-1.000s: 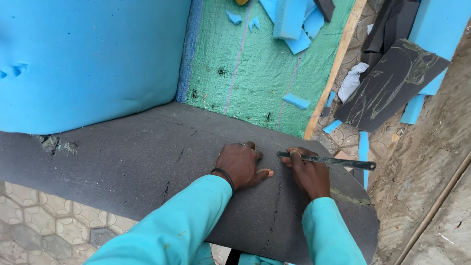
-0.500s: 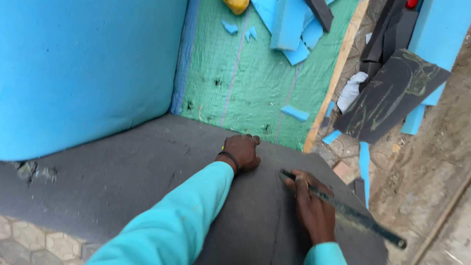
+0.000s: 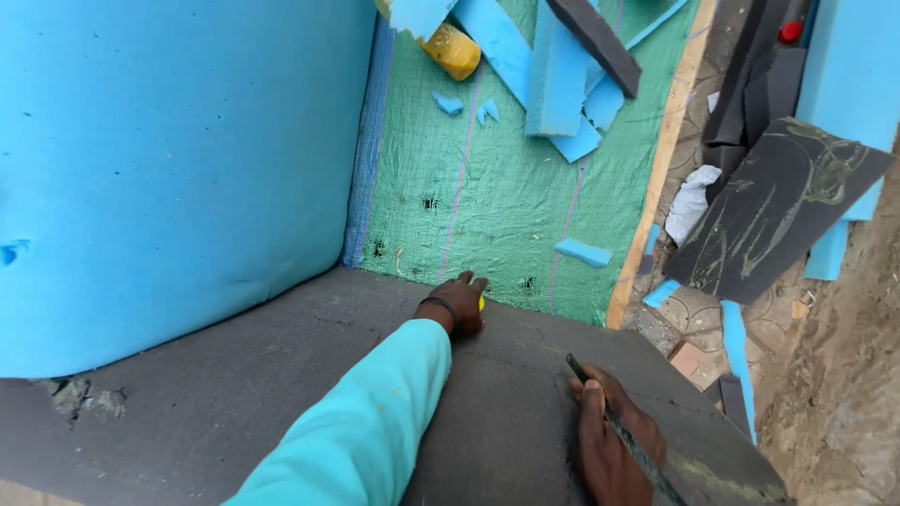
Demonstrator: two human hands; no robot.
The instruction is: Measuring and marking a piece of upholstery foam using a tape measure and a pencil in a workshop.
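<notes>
Reaching across the dark grey foam sheet, the left hand rests at the sheet's far edge with its fingers curled around a small yellow object, of which only a sliver shows, so its kind cannot be told. A thin dark band sits on that wrist, and a turquoise sleeve covers the arm down to the bottom of the view. The right hand lies lower on the same sheet, near its right side, gripping a long, narrow, dark metal blade that runs diagonally from above the knuckles down toward the bottom right; its upper tip touches the sheet's surface. The two hands are well apart. Left of the sheet stands a big block of bright blue foam, its face pitted with small dents. Beyond the sheet's far edge lies a green woven tarp, strewn with blue foam offcuts and a yellow lump near the top. A pale wooden strip borders the tarp on the right, and past it, on bare ground, lie a scratched dark panel and a white crumpled rag.
</notes>
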